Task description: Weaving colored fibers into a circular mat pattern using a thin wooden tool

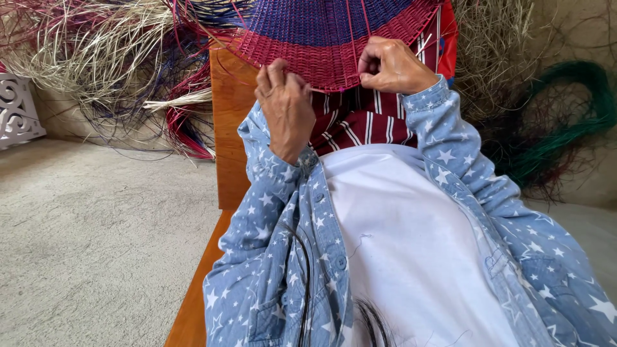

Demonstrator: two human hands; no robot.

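A round woven piece (334, 32) of red and blue strands lies on my lap at the top of the head view, with loose strands sticking out of its rim. My left hand (286, 106) rests on the near red edge, fingers curled over the rim. My right hand (389, 64) pinches a thin red strand at the same edge, fingers closed tight. Both arms wear light blue sleeves with white stars. A red and white striped cloth (366, 122) covers my legs under the weave.
I sit on a brown wooden bench (225, 128). Bundles of pale, red and blue fibre (116, 58) lie on the grey floor at the left. A green fibre coil (565, 122) lies at the right. A white carved object (16, 109) stands at the far left.
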